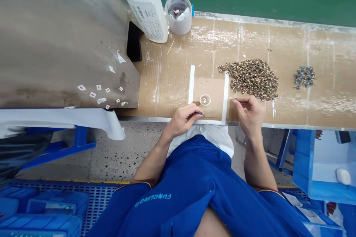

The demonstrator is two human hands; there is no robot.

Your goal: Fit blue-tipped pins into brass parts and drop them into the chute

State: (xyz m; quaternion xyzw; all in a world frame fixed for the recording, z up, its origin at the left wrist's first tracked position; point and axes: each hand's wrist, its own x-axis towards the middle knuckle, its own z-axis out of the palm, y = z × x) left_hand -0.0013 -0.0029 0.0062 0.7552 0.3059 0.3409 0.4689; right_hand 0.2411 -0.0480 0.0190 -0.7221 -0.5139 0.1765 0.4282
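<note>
My left hand [185,117] rests at the near edge of a small cardboard pad [210,94] with its fingers curled in a pinch; what they hold is too small to name. A small ring-shaped part [205,100] lies on the pad just beyond its fingertips. My right hand [249,113] is closed in a pinch on a thin dark pin-like tool beside the right white strip [225,94]. Just beyond that hand lies a heap of several small brown-and-white parts [250,77].
A smaller heap of blue-grey parts [305,76] lies at the right. A white plastic bottle [144,2] and a round cup [179,14] of scraps stand at the back. A grey metal surface [55,44] fills the left. Blue bins [314,166] sit below the bench.
</note>
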